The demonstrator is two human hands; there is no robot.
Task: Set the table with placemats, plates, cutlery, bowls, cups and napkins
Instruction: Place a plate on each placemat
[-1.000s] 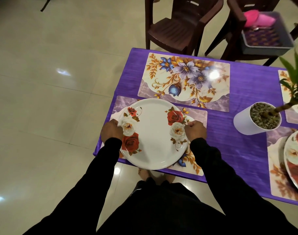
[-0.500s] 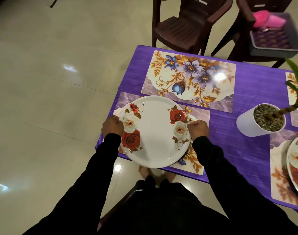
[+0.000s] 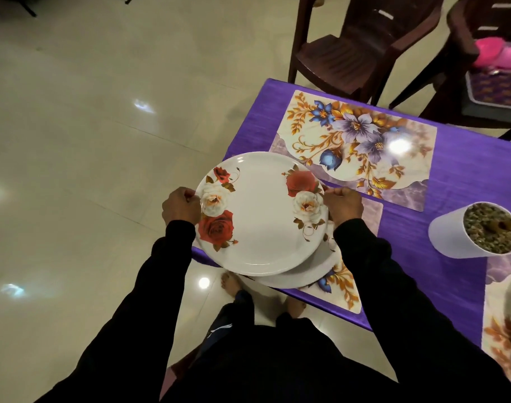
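While both hands grip it, plate [image 3: 260, 216] hovers.

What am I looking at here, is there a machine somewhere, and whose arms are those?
There is no machine. A person wears a camera on the head, so you look down along their own black sleeves. The left hand and the right hand each grip one edge of a white plate with roses, lifted above a second plate that lies on the near placemat. The table wears a purple cloth. A second flowered placemat lies further away with nothing on it, and a white pot of pebbles stands to the right. Beyond the table are brown chairs; one carries a grey tray holding something pink.
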